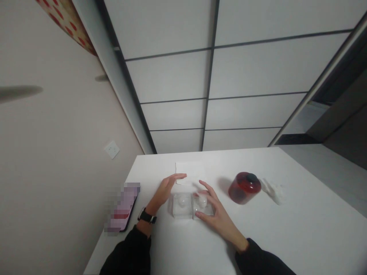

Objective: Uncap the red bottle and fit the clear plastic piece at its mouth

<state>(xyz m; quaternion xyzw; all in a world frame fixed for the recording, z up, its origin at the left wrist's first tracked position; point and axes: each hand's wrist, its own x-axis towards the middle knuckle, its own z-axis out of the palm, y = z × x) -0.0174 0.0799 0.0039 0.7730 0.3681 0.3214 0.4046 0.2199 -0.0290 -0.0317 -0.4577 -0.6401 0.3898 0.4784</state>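
Observation:
A clear plastic case [183,206] with two round wells lies on the white table [286,236] in front of me. My right hand [213,210] rests over its right end, thumb and fingers around that side. My left hand [166,189] hovers just behind the case's left end with fingers stretched out flat, the fingertips touching a white paper tissue [190,172]. A dark watch sits on my left wrist.
A red translucent bottle [244,187] with a dark cap lies on its side to the right of the case. A crumpled white tissue [273,190] lies beyond it. A phone [123,208] lies by the table's left edge, next to the wall.

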